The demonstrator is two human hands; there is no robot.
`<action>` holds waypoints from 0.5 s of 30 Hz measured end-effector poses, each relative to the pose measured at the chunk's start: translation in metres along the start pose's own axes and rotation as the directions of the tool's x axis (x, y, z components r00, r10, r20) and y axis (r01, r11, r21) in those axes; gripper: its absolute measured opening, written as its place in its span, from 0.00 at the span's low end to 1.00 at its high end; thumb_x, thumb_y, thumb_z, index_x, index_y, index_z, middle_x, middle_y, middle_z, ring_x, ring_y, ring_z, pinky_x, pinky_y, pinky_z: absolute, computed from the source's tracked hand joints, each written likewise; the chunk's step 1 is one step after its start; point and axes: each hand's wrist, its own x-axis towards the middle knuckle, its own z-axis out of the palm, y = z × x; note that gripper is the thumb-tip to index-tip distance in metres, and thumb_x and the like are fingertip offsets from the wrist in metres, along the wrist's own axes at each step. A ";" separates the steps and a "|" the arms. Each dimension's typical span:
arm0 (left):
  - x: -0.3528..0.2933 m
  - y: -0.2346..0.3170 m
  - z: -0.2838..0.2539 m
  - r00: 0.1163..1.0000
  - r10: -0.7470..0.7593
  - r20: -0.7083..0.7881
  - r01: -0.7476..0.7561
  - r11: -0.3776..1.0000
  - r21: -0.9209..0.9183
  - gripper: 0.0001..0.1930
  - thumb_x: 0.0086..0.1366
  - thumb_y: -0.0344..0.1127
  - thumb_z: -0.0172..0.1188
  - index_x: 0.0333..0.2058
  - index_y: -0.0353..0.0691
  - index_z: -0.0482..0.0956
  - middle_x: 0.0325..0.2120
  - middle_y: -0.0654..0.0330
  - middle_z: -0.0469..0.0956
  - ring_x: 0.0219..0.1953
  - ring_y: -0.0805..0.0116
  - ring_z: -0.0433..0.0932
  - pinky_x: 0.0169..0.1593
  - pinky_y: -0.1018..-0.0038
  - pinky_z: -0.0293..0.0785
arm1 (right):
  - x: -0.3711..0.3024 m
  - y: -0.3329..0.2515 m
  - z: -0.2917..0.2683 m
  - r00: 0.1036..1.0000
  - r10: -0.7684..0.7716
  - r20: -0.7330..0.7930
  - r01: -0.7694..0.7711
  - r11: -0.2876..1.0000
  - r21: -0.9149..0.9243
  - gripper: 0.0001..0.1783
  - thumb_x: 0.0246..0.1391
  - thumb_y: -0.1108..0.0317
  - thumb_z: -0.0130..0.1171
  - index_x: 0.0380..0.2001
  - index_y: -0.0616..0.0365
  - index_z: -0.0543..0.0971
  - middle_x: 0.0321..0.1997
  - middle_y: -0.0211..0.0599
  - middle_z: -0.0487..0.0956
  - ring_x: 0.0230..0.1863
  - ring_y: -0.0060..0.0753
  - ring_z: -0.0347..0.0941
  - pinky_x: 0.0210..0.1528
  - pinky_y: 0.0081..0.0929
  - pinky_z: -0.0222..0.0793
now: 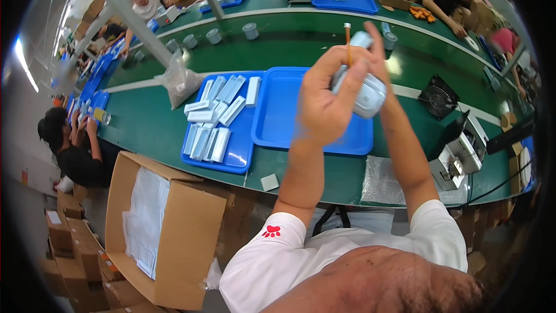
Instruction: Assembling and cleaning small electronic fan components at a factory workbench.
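In front of me, above the front edge of an empty blue tray (281,110), both my hands are raised close together. My left hand (330,95) is closed, with a thin orange stick (348,43) with a pale tip standing up between its thumb and forefinger. Beside that thumb is a rounded, glossy light-blue plastic device (370,95). My right hand (379,55) is behind the device and appears to support it, one finger stretched upward. Most of the right fingers are hidden.
Left of the empty tray, another blue tray (243,153) holds several pale-blue boxes. A bag of small pieces (180,78) stands behind it. An open carton (191,243) is at lower left. Right are a black fan (439,97), a metal machine (457,156) and bubble wrap (382,179). Co-workers sit around.
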 end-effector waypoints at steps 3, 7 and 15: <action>0.006 -0.004 0.019 0.985 -0.161 0.070 0.161 0.987 0.000 0.10 0.76 0.34 0.55 0.39 0.35 0.81 0.34 0.62 0.82 0.36 0.76 0.78 0.42 0.78 0.73 | -0.010 -0.070 -0.046 0.989 0.056 -0.136 -0.018 0.964 0.265 0.46 0.55 0.80 0.56 0.76 0.52 0.54 0.56 0.41 0.72 0.56 0.37 0.75 0.60 0.39 0.74; 0.002 -0.030 0.042 0.934 -0.249 0.256 0.269 0.962 -0.046 0.13 0.76 0.35 0.53 0.40 0.32 0.83 0.38 0.59 0.84 0.37 0.76 0.80 0.43 0.78 0.75 | -0.033 -0.092 -0.082 0.980 -0.018 -0.197 0.114 0.865 0.488 0.39 0.60 0.78 0.53 0.74 0.55 0.56 0.59 0.42 0.72 0.59 0.41 0.75 0.62 0.40 0.73; 0.004 -0.046 0.070 0.831 -0.280 0.481 0.366 0.926 -0.095 0.16 0.76 0.37 0.51 0.37 0.30 0.83 0.41 0.55 0.85 0.36 0.73 0.81 0.41 0.75 0.77 | -0.037 -0.109 -0.095 0.984 0.002 -0.179 0.104 0.809 0.579 0.38 0.63 0.72 0.51 0.74 0.60 0.55 0.61 0.46 0.73 0.60 0.40 0.75 0.60 0.38 0.73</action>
